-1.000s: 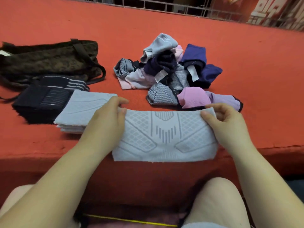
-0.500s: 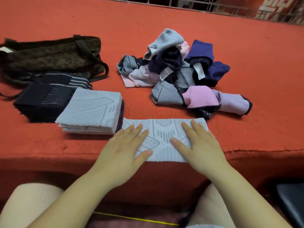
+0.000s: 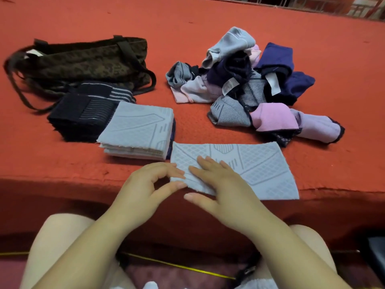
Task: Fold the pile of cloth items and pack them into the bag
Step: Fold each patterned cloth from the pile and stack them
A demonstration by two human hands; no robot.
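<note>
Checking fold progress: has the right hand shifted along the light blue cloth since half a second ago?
Yes. The right hand has slid toward the cloth's left end, nearer the folded stack.

Colours and patterns I see from the head camera.
I see a red-orange textured cloth table cover (image 3: 270, 21) under everything. The flat pale blue-grey knitted cloth strip (image 3: 250, 165) carries a raised diamond lattice with short darker grey vertical bars near its middle. The folded pale blue-grey cloth stack (image 3: 137, 128) shows the same grey line motif, with a dark blue layer at its edge. The folded black cloth stack (image 3: 83, 115) bears thin grey stripes. The dark brown fabric bag (image 3: 83, 61) has a mottled leopard-like print and plain dark straps. The loose cloth pile (image 3: 245, 86) mixes navy, purple, pink, lilac, pale grey and grey-and-white pinstripe, with white labels.
</note>
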